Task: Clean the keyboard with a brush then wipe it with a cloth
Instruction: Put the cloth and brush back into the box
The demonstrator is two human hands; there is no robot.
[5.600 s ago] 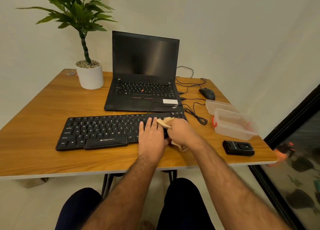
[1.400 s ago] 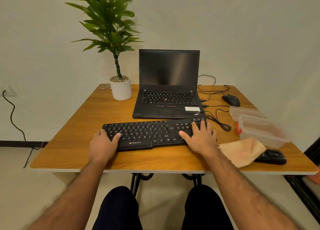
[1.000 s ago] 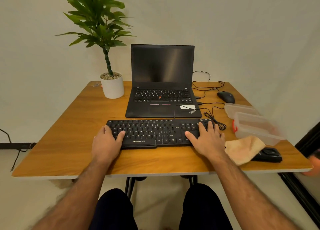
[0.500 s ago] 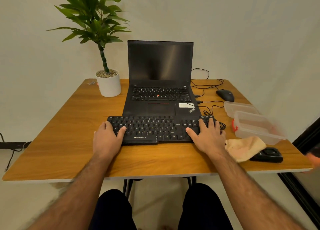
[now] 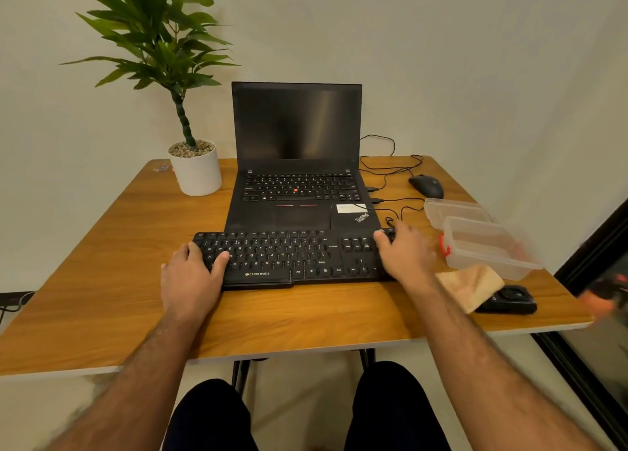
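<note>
A black Zebronics keyboard (image 5: pixel 292 256) lies across the middle of the wooden table (image 5: pixel 102 263), its far edge up against the front of the laptop (image 5: pixel 295 192). My left hand (image 5: pixel 188 280) grips the keyboard's left end, thumb on the keys. My right hand (image 5: pixel 406 255) covers and holds its right end. A beige cloth (image 5: pixel 470 284) lies loose on the table just right of my right wrist. No brush is in sight.
The cloth partly drapes a small black device (image 5: pixel 509 301) near the table's right front edge. Two clear plastic containers (image 5: pixel 489 246) stand behind it. A black mouse (image 5: pixel 426 185) with trailing cables (image 5: pixel 390 168) sits at back right, a potted plant (image 5: pixel 197 170) at back left.
My right hand let go of the cloth, which now lies at the right. Both hands took the keyboard's ends and slid it away from me, up to the laptop.
</note>
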